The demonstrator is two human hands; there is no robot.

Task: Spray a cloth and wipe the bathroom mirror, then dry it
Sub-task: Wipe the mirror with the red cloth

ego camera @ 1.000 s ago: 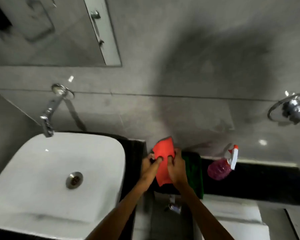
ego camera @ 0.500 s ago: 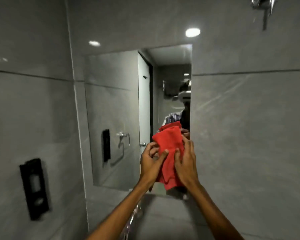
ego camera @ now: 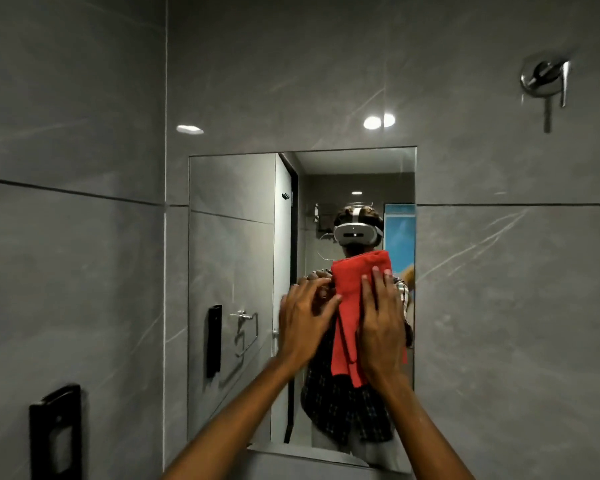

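Note:
A red cloth hangs in front of the right half of the rectangular wall mirror. My right hand lies flat on the cloth with its fingers pointing up, holding it toward the glass. My left hand is just left of the cloth with fingers spread; its fingertips touch the cloth's left edge. The mirror reflects a person with a headset and a checked shirt behind the cloth. Neither the spray bottle nor the sink is in view.
Grey tiled walls surround the mirror. A black wall fixture is mounted low on the left wall. A chrome fitting sticks out of the wall at upper right. The mirror's lower edge lies between my forearms.
The view swung up from the sink counter to the mirror. Both hands raised the red cloth from the counter to the glass, and my right hand now lies flat on it.

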